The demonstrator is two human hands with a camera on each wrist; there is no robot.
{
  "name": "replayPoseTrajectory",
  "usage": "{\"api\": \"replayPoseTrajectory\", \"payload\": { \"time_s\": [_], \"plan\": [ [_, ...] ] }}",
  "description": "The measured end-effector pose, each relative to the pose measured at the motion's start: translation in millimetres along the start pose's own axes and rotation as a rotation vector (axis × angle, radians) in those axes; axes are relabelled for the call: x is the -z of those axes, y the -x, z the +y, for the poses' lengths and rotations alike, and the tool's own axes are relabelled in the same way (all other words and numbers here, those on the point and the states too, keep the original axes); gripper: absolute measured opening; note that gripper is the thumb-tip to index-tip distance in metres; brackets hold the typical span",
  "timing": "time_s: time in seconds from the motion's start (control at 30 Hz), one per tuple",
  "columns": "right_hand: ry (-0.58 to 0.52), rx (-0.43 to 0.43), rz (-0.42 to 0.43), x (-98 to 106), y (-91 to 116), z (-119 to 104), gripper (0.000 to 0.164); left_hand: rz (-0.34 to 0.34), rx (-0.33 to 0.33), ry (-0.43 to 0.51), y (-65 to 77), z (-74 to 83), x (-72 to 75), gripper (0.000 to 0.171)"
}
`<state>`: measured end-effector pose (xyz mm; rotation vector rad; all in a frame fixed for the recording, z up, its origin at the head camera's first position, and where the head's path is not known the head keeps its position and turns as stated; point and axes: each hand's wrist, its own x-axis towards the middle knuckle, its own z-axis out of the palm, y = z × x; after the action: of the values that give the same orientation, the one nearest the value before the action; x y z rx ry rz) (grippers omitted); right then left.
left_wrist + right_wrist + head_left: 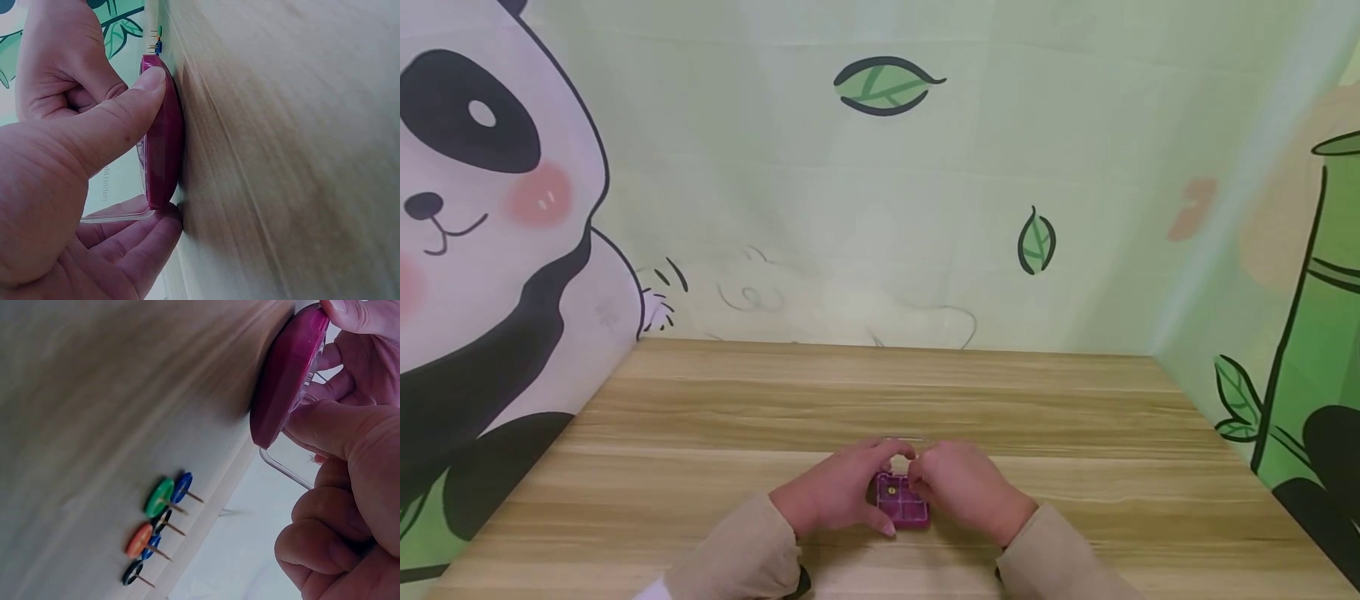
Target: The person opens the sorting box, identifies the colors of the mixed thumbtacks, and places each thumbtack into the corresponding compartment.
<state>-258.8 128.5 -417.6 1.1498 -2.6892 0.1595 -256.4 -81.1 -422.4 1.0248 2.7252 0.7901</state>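
A small magenta compartment box (904, 513) with its clear lid (284, 470) raised lies on the table in front of the person. My left hand (841, 487) holds it, the thumb pressed on the near side and the fingers around the far side. A tiny yellowish round thing (891, 491) shows in one compartment. Over the box's right part is my right hand (964, 490), its fingers curled and the tips at the compartments. A small red bit (319, 459) shows beside those fingers; I cannot tell whether they pinch anything.
Several thumbtacks, among them a green thumbtack (160, 497) and an orange thumbtack (139, 540), lie points up on the wooden table (700, 417), to the right of the box. A printed cloth backdrop (775, 167) with a panda rises behind the table and along its sides.
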Motion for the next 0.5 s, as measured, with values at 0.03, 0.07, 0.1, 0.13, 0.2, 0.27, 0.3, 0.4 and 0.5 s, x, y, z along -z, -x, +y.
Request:
{"api": "replayPoseTrajectory", "payload": {
  "time_s": [0.03, 0.07, 0.1, 0.13, 0.2, 0.27, 0.3, 0.4, 0.5],
  "plan": [
    [0.0, -0.001, 0.0, 0.2, -0.2, 0.1, 0.009, 0.0, -0.001, 0.0, -0.1, 0.0, 0.0, 0.087],
    [0.0, -0.001, 0.0, 0.4, -0.2, 0.1, 0.009, -0.001, -0.001, 0.0, -0.2, -0.1, 0.0, 0.087],
    [0.0, -0.003, -0.002, 0.4, -0.3, 0.2, 0.009, 0.0, -0.001, 0.0, -0.2, -0.1, -0.1, 0.087],
    [-0.003, -0.005, -0.004, 0.5, -0.4, 0.3, 0.01, 0.0, -0.002, -0.001, -0.3, -0.2, -0.1, 0.087],
    [-0.007, -0.006, -0.005, 0.4, -0.6, 0.5, 0.01, 0.002, -0.003, 0.0, -0.2, -0.3, -0.3, 0.087],
    [-0.012, -0.007, -0.005, 0.4, -0.3, 0.7, 0.01, 0.005, -0.005, 0.0, -0.3, -0.6, -0.4, 0.087],
    [-0.013, -0.008, -0.005, 0.3, -0.5, 0.9, 0.01, 0.006, -0.006, 0.001, -0.3, -0.7, -0.4, 0.086],
    [-0.025, -0.012, -0.005, 0.1, -0.1, 1.3, 0.01, 0.009, -0.01, 0.001, -0.3, -1.1, -0.6, 0.086],
    [-0.043, -0.013, -0.002, 0.4, 0.5, 1.9, 0.01, 0.01, -0.013, -0.002, -0.1, -1.2, -0.7, 0.086]
  ]
}}
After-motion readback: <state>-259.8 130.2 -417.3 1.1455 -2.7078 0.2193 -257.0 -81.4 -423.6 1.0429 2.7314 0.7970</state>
